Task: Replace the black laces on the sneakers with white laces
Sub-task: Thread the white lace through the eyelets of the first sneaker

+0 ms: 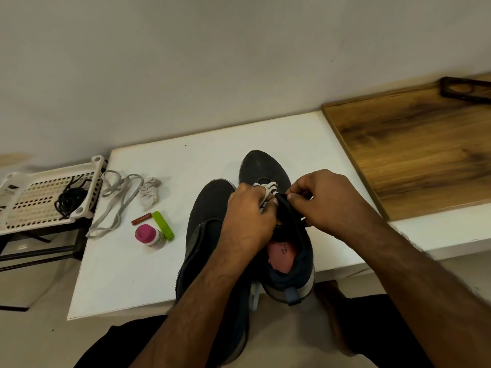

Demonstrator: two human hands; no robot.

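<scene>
bare white table [202,155] beyond sneakers [210,208], bottle [150,236], loose lace [117,197] crowding left

A single wide-angle camera rides on the person's head, looking forward and steeply down over the near edge of the white tabletop [127,261]. It sits close, both forearms entering from the bottom, the wall filling the top.

Both forearms reaching forward, left hand [249,208] fingers curled in a grip, right hand [321,200] thumb and fingertips pinched

White table [212,144] against plain wall [186,62]
</scene>
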